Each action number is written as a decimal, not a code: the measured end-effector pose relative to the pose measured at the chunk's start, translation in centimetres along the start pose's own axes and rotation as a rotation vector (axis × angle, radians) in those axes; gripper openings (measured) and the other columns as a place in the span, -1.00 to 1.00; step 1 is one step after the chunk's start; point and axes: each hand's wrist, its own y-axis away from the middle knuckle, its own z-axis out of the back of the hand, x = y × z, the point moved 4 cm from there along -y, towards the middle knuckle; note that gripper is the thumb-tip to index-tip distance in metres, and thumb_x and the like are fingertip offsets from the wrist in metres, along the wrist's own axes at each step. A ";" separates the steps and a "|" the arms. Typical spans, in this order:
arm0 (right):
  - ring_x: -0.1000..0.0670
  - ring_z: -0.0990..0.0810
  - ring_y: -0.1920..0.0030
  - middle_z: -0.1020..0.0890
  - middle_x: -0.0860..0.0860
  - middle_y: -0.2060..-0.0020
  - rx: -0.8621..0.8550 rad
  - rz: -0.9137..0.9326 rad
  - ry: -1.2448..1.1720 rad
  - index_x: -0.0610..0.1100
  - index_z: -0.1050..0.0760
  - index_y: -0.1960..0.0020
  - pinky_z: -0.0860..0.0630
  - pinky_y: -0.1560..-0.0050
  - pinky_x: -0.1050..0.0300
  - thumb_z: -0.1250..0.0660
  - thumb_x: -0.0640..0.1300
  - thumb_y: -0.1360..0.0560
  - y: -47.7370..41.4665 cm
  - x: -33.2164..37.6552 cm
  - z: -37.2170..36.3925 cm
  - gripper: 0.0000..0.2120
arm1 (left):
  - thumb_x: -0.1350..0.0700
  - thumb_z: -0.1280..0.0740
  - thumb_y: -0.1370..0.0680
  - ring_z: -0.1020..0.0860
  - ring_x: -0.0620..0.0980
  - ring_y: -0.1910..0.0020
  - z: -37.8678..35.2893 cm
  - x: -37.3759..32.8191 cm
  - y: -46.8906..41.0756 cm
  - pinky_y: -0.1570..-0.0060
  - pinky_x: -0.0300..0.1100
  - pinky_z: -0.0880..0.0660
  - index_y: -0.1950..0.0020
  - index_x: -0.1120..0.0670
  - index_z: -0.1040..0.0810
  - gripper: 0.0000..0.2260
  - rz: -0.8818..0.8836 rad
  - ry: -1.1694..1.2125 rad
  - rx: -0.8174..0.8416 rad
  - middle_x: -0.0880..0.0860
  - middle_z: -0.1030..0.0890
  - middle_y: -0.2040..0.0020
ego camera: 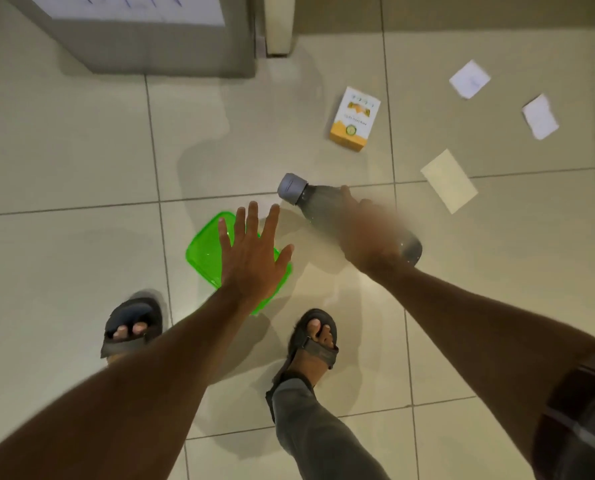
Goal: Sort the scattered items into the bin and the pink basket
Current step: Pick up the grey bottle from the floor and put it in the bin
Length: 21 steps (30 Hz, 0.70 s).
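Observation:
My right hand (365, 233) grips a dark grey bottle (310, 199) around its body, its grey cap pointing up and left; the hand is blurred by motion. With fingers spread and straight, my left hand (251, 251) hovers over a green plastic lid (206, 247) that lies flat on the tiled floor. An orange and white carton (355, 119) lies on the floor beyond the bottle. Three paper pieces lie to the right: a cream card (448, 180) and two white scraps (469, 79) (540, 116). Neither the bin nor the pink basket is in view.
A grey cabinet (143, 39) stands at the upper left, with a pale post (278, 26) beside it. My two sandalled feet (133, 327) (315, 337) stand on the tiles near the green lid.

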 end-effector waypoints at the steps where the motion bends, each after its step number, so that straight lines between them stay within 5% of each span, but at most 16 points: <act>1: -0.21 -0.31 -0.34 -0.31 -0.20 -0.36 -0.004 -0.012 -0.038 0.00 0.26 -0.57 -0.26 -0.38 -0.29 -0.38 -0.02 -0.48 0.5 0.7 0.6 -0.05 | -0.23 -0.06 -0.59 -0.01 0.18 -0.56 0.9 0.4 0.3 -0.49 0.23 0.12 -0.58 -0.03 0.03 -0.38 0.006 -0.001 -0.001 0.16 -0.03 -0.59; 13: -0.14 -0.43 -0.09 -0.41 -0.14 -0.15 -0.138 -0.036 -0.169 0.07 0.25 -0.55 -0.50 0.01 -0.15 -0.38 0.04 -0.42 7.6 19.7 12.3 -0.03 | -0.26 0.01 -0.59 0.01 0.15 -0.57 17.8 13.4 7.3 -0.50 0.18 0.14 -0.58 -0.09 0.10 -0.39 0.067 0.013 -0.102 0.13 -0.01 -0.59; 21: -0.10 -0.44 -0.08 -0.42 -0.06 -0.10 -0.254 -0.102 -0.253 0.06 0.17 -0.57 -0.52 0.05 -0.09 -0.33 0.16 -0.41 10.6 34.0 21.4 -0.07 | -0.25 -0.01 -0.60 0.08 0.14 -0.58 29.3 23.8 10.1 -0.49 0.18 0.23 -0.58 -0.09 0.14 -0.38 0.060 0.003 -0.157 0.11 0.08 -0.60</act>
